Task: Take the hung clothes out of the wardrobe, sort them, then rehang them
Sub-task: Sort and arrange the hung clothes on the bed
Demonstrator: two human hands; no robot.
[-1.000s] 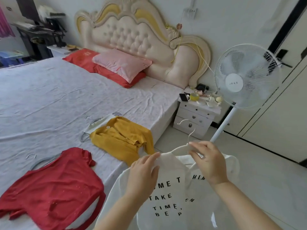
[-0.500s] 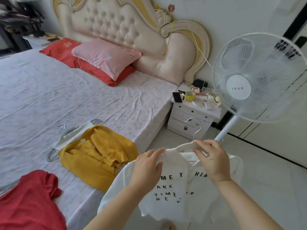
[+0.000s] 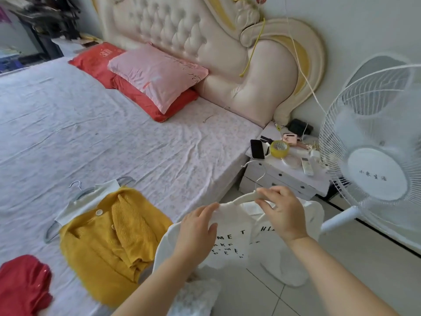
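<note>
Holding a white printed shirt (image 3: 241,242) on a white hanger (image 3: 247,197) beside the bed (image 3: 136,142): left hand (image 3: 196,231) gripping the shoulder, right hand (image 3: 282,213) pinching the hanger. Yellow cardigan (image 3: 109,238) lying on the sheet.

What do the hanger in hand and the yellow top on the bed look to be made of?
The hanger: a matte white body, probably plastic, with a thin bright wire hook, apparently metal. The yellow top: a ribbed knit, soft and matte, with pale round buttons; the fibre cannot be told.

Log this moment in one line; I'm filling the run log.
left hand: grips white shirt shoulder | right hand: holds hanger | yellow cardigan: on bed
</note>
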